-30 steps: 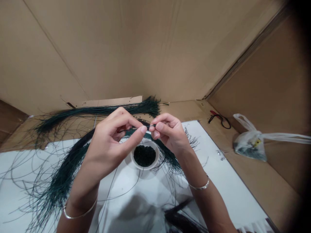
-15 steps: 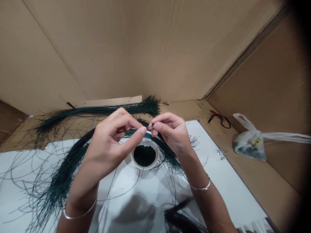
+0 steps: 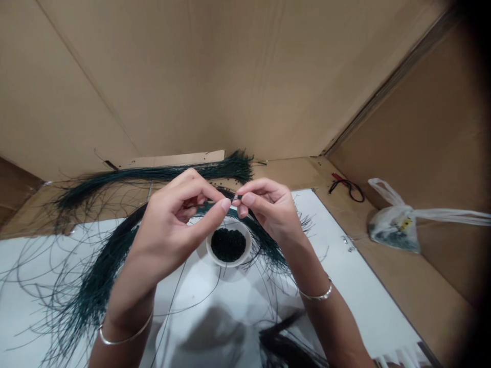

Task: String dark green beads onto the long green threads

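My left hand pinches a thin dark strand between thumb and forefinger above a small white bowl. Close against it, my right hand is closed in a pinch on a tiny dark piece at the strand, too small to name. The fingertips of both hands nearly touch. Small dark green pieces, perhaps beads, fill the bowl. Behind and around the bowl curves a bundle of dark green strands, partly hidden by both hands.
A second strand bundle lies along the cardboard wall. At right are a red-and-black cord and a tied plastic bag. Black material lies near the front of the white board. Loose strands spread out at left.
Both hands stay almost in place. The right fingertips have shifted slightly, and the tiny dark piece now shows more clearly between the two hands.
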Demonstrator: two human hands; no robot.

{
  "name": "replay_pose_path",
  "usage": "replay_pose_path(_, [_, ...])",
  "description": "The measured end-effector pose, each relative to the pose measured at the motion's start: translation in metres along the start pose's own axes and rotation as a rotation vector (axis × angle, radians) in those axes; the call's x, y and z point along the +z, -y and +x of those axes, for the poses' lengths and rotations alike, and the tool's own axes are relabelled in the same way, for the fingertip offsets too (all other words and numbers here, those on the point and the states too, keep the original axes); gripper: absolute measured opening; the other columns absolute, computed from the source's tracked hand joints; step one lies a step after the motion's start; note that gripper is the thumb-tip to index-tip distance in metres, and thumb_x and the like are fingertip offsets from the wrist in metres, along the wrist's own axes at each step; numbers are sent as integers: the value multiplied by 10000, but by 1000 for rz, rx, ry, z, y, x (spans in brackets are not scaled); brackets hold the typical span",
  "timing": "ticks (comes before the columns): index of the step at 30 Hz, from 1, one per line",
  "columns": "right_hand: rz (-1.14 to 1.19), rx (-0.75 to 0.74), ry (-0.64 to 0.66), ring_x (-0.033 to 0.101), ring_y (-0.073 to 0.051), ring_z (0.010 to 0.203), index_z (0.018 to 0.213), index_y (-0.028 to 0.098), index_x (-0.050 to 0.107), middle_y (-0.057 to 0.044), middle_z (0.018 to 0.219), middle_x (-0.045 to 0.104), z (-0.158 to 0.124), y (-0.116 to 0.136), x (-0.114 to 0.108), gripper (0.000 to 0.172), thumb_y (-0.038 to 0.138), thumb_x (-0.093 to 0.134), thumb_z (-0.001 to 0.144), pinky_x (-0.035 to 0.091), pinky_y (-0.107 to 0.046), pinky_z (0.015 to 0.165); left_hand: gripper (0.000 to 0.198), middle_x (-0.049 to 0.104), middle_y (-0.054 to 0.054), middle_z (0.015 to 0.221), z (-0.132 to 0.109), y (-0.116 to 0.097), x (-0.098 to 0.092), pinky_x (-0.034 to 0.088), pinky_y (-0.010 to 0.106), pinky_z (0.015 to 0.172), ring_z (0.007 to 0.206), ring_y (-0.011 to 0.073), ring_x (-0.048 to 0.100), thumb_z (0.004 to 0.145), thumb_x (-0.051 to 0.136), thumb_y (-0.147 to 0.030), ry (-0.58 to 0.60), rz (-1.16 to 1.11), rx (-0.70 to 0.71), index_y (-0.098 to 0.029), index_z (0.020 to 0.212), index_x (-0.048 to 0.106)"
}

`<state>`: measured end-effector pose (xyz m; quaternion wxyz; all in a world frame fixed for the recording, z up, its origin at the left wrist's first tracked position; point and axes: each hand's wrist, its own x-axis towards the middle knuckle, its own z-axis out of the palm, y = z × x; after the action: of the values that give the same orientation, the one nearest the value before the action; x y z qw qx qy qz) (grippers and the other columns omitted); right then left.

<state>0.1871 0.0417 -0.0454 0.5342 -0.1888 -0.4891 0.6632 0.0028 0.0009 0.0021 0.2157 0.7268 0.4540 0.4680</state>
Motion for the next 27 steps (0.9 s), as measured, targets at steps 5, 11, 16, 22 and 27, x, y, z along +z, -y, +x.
replay_pose_path(5, [-51, 33, -44, 743, -155, 697, 841, 245, 811, 8, 649, 747, -1, 1, 1, 93, 298, 869, 791, 628, -304, 741, 122, 558, -33, 760, -1, -1, 0, 283, 230, 456, 574, 69, 430, 895, 713, -227, 11, -3, 6, -215, 774, 710])
replay_pose_path(11, [-28, 24, -34, 730, -139, 659, 829, 238, 807, 12, 632, 744, 0, 2, 2, 90, 287, 870, 787, 618, -284, 715, 127, 560, -31, 761, 0, -1, -2, 283, 230, 458, 574, 69, 430, 895, 718, -230, 8, 12, 10, -213, 769, 708])
replay_pose_path(16, [-34, 31, -24, 736, -136, 664, 834, 239, 807, 14, 642, 750, -1, 3, 2, 75, 265, 868, 800, 625, -277, 714, 127, 552, -28, 752, 0, -1, -2, 275, 243, 455, 559, 72, 412, 894, 716, -227, 12, 10, 13, -208, 769, 708])
replay_pose_path(22, [-152, -15, -57, 742, -137, 663, 843, 238, 804, 25, 673, 753, -4, 9, 3, 72, 255, 862, 805, 652, -302, 755, 117, 556, -27, 751, 0, -2, -2, 266, 249, 448, 549, 69, 407, 893, 716, -216, 12, 28, 39, -204, 777, 711])
replay_pose_path(27, [-197, -52, -47, 735, -109, 664, 851, 230, 809, 19, 765, 769, -4, 10, 5, 79, 197, 860, 800, 634, -241, 684, 106, 559, -25, 756, 0, -3, -4, 252, 247, 436, 541, 65, 404, 890, 717, -209, 28, 36, 57, -195, 785, 714])
